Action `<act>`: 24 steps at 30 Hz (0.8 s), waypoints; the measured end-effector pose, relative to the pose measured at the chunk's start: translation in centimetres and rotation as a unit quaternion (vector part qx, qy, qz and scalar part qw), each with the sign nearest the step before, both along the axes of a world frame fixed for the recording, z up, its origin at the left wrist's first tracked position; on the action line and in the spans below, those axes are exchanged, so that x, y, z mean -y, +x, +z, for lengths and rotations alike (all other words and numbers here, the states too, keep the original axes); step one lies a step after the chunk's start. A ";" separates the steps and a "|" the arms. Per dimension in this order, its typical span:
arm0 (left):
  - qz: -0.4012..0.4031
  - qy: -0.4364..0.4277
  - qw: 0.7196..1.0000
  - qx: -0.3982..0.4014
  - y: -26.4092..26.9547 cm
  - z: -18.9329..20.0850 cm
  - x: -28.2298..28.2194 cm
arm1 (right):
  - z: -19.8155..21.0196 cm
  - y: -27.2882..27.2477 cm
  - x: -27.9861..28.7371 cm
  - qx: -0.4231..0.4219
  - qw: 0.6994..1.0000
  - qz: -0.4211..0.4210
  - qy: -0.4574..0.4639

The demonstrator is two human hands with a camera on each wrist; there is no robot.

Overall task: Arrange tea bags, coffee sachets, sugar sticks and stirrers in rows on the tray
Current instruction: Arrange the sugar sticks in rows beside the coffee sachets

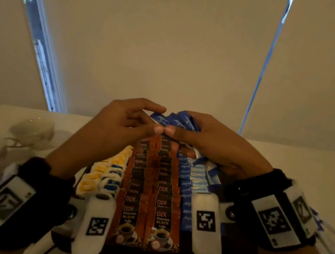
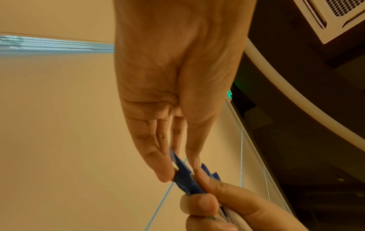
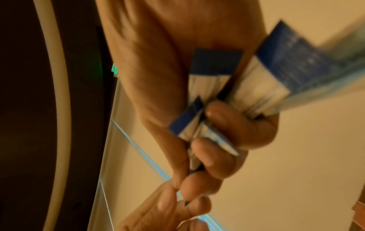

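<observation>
My right hand [image 1: 184, 140] grips a fanned bundle of blue-and-white sugar sticks [image 1: 182, 120] above the far end of the dark tray [image 1: 235, 244]. My left hand [image 1: 154, 120] pinches one blue stick of that bundle between thumb and fingers. The left wrist view shows that blue stick [image 2: 182, 175] held between the left fingertips [image 2: 164, 173]. The right wrist view shows the bundle [image 3: 215, 87] in the curled right fingers [image 3: 219, 156]. On the tray lie rows of tea bags [image 1: 107, 172], brown coffee sachets [image 1: 150, 193] and blue sugar sticks [image 1: 187, 188].
Two white cups [image 1: 31, 129] with saucers stand on the white table at the left. Loose stirrers [image 1: 329, 245] lie on the table right of the tray. A beige wall rises behind the table.
</observation>
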State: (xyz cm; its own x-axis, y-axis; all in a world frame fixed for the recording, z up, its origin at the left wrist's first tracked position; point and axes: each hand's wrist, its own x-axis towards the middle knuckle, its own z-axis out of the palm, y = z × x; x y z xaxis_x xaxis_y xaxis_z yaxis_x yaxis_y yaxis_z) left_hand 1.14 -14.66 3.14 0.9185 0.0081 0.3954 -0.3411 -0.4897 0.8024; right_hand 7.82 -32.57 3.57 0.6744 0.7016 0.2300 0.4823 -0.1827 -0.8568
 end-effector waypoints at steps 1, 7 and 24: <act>-0.002 -0.004 1.000 0.004 0.0 0.0 0.0 | 0.0 0.2 0.1 -0.016 1.000 0.019 0.000; 0.001 -0.035 0.999 0.013 -0.5 0.5 0.2 | -0.1 0.2 0.3 -0.041 0.996 0.079 0.009; 0.038 -0.102 0.994 0.012 -0.4 0.8 -0.8 | 0.0 0.6 0.9 -0.022 0.999 0.034 -0.006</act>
